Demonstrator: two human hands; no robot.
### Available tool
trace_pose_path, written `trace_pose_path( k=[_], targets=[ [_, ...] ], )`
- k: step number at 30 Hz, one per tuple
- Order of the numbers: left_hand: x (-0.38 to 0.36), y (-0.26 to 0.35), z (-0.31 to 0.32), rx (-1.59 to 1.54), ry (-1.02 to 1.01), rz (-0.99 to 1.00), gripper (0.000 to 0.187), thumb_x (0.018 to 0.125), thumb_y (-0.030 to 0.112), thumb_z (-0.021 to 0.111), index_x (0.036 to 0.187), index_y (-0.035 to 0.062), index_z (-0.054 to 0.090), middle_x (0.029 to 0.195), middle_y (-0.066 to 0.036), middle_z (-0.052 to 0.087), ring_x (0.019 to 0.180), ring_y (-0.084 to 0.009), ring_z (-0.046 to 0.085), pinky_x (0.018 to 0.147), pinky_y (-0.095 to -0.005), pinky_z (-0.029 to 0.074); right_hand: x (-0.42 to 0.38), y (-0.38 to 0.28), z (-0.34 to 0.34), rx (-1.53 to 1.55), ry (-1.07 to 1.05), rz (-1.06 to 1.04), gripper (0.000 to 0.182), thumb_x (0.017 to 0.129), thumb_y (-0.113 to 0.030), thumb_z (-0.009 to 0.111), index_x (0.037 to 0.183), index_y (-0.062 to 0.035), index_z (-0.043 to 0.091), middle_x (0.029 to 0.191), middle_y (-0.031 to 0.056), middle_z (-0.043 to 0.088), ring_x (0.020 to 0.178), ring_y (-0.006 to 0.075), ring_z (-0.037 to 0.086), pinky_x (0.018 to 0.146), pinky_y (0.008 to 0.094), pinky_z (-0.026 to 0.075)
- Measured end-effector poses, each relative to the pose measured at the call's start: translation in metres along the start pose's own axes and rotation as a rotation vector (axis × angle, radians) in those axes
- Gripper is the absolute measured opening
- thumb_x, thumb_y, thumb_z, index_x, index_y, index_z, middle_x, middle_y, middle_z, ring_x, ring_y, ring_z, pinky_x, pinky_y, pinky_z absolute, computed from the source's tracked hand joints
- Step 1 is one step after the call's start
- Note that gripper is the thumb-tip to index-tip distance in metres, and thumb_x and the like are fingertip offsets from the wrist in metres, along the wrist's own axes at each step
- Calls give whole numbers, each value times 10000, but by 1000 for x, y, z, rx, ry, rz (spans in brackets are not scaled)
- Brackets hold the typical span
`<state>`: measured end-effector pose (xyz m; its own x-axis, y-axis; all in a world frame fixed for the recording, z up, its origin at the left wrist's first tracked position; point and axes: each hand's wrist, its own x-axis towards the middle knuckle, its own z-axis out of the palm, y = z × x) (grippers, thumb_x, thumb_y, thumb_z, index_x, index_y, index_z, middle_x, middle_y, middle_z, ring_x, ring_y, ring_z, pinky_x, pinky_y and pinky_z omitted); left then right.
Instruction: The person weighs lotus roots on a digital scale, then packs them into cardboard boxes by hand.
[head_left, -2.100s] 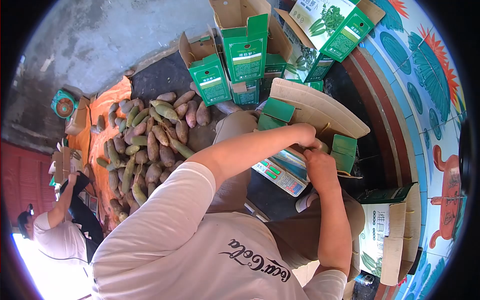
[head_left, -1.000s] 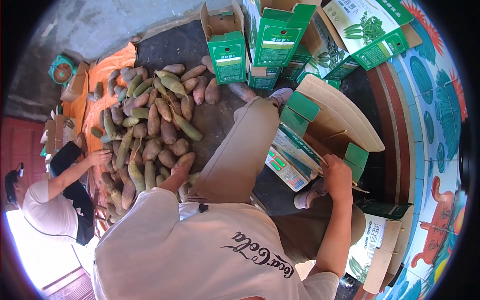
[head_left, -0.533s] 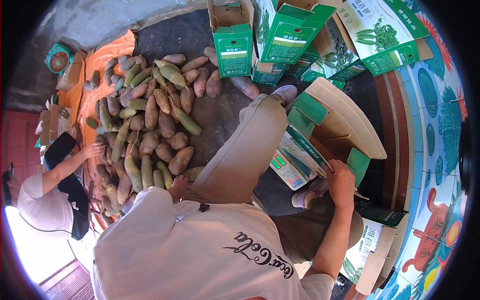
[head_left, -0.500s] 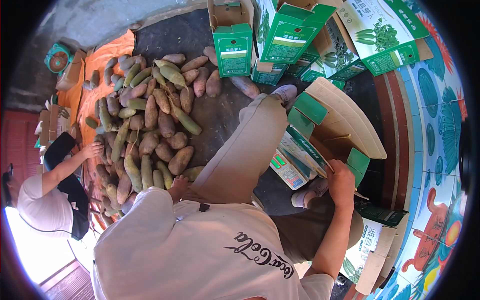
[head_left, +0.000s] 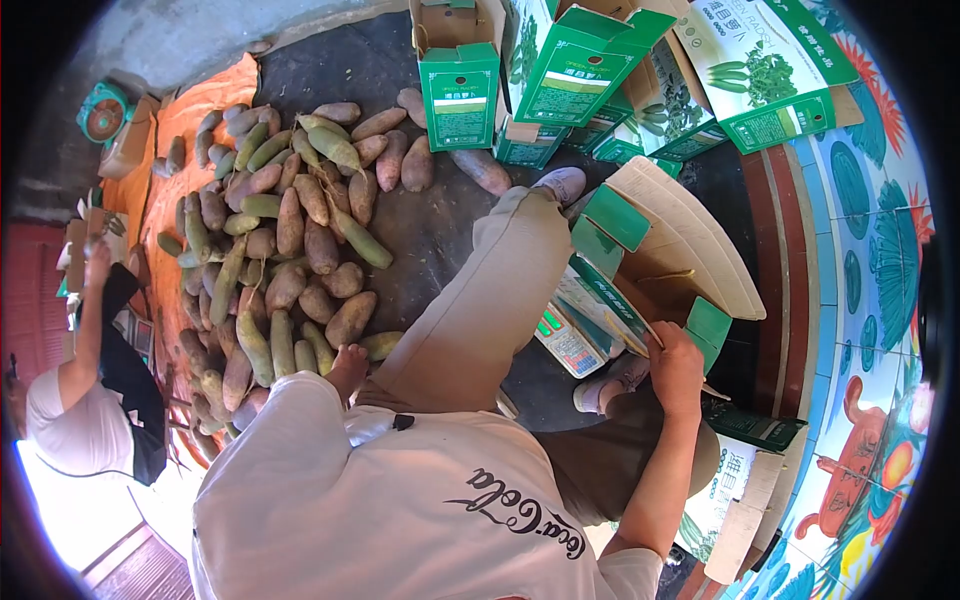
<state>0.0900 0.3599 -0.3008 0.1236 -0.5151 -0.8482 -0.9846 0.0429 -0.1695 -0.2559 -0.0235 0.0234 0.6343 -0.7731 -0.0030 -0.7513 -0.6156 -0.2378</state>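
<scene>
My right hand (head_left: 677,368) grips the near edge of an open green-and-white cardboard box (head_left: 606,300), whose flaps stand spread. The box is tilted beside a digital scale (head_left: 572,345) with lit green displays, and its inside is partly hidden. My left hand (head_left: 348,368) is low at the near edge of a heap of long green and reddish-brown radishes (head_left: 310,245). Its fingers show only in part, look loosely apart and hold nothing visible. A green radish (head_left: 380,345) lies just right of its fingertips.
More green boxes (head_left: 580,75) stand at the back right, and another box (head_left: 735,490) is by my right knee. At far left is a co-worker (head_left: 85,400) with an arm raised. An orange sheet (head_left: 205,100) and a round teal dial scale (head_left: 105,112) lie beyond.
My left hand has shifted slightly forward and left, towards the radishes. My right hand stays on the box edge. The co-worker's arm has swung up and away from the heap.
</scene>
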Motion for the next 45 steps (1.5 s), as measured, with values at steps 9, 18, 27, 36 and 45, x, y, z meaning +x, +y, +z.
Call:
trace_pose_path(
  k=[9,18,27,36,45],
  targets=[
    [4,-1,-3,84,27,176,288,841,331,583,1069,187,683,1092,-39,616,1074,-218,555,874,-414,404,2,0,1,17,-2,14,77,809,-114,618,856,-53,607,815,122,600,786,336,591,678,416,457],
    [-5,-1,-6,81,-127,178,378,789,387,632,1091,165,676,1123,-40,637,1079,-222,588,872,-387,449,-2,4,3,-12,27,-23,62,777,-101,627,825,-74,597,775,93,587,785,292,596,675,404,474],
    [-55,-52,-144,-140,-287,-76,597,635,511,731,1091,130,674,1130,-56,651,1058,-220,616,858,-364,496,-8,6,5,-80,17,5,53,800,-131,605,832,-88,601,774,97,615,757,291,622,664,397,493],
    [-93,-105,-242,-745,476,-502,738,589,565,739,1060,6,637,1019,-196,655,959,-313,637,833,-393,499,-10,12,7,-199,-34,18,87,814,-74,534,872,-77,599,755,114,637,753,287,646,656,387,515],
    [-155,-102,-368,-1087,1243,-322,721,621,430,792,1109,-58,582,989,-231,649,948,-324,634,838,-379,482,-16,16,4,-187,-41,59,104,797,-48,532,863,-73,607,784,123,652,775,298,651,671,397,520]
  ],
)
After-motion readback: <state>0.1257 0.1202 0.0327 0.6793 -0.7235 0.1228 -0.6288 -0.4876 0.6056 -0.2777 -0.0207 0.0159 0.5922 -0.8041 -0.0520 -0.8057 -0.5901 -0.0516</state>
